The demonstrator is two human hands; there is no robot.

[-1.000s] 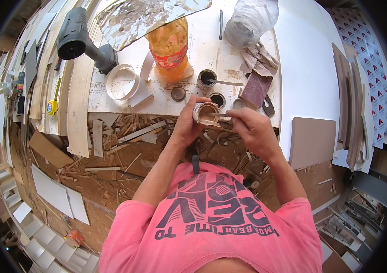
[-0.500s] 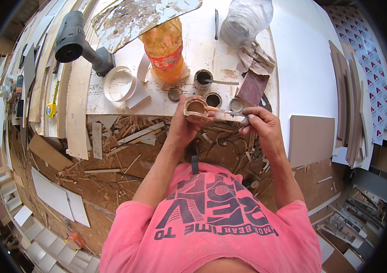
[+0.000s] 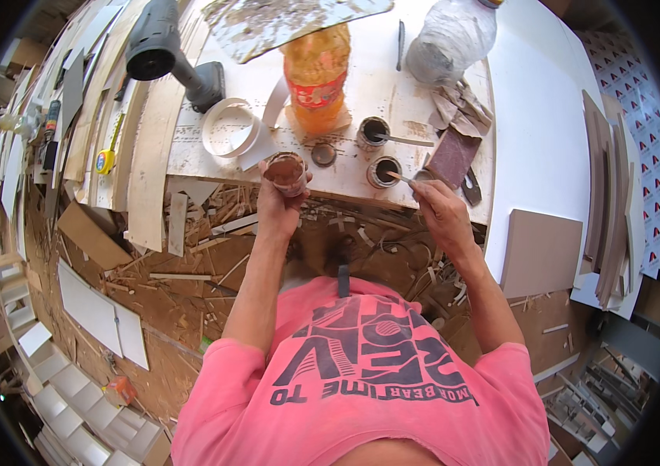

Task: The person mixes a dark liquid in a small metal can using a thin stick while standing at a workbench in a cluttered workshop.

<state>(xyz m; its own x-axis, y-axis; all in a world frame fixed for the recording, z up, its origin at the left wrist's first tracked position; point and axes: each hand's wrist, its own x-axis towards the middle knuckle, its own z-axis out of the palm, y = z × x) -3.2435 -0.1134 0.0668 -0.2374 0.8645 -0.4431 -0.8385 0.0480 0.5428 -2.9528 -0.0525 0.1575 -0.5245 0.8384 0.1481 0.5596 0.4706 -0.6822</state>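
Note:
My left hand [image 3: 280, 205] is wrapped round a small tub [image 3: 296, 185] with brownish contents, held just off the bench's front edge. Between the fingers of my right hand [image 3: 442, 208] is a slim brush [image 3: 401, 178]. Its tip reaches the mouth of a small open jar [image 3: 383, 183] with dark contents; whether it touches the liquid I cannot tell. Behind that stands a second dark jar [image 3: 372, 143] with a flat stick [image 3: 411, 141] lying across its mouth. A round lid-like disc [image 3: 323, 154] lies between the tub and the jars.
An orange bottle [image 3: 317, 89] stands behind the jars, near a white ring-shaped container [image 3: 229, 132] and a cordless power tool [image 3: 165, 54]. Sandpaper [image 3: 454, 154] and a wrapped bottle [image 3: 454, 43] are to the right. Wood scraps [image 3: 213, 225] litter the floor below.
The brush has left the tub and its tip is now at the dark jar. My left hand has drawn the tub away to the left. The whole view has shifted slightly.

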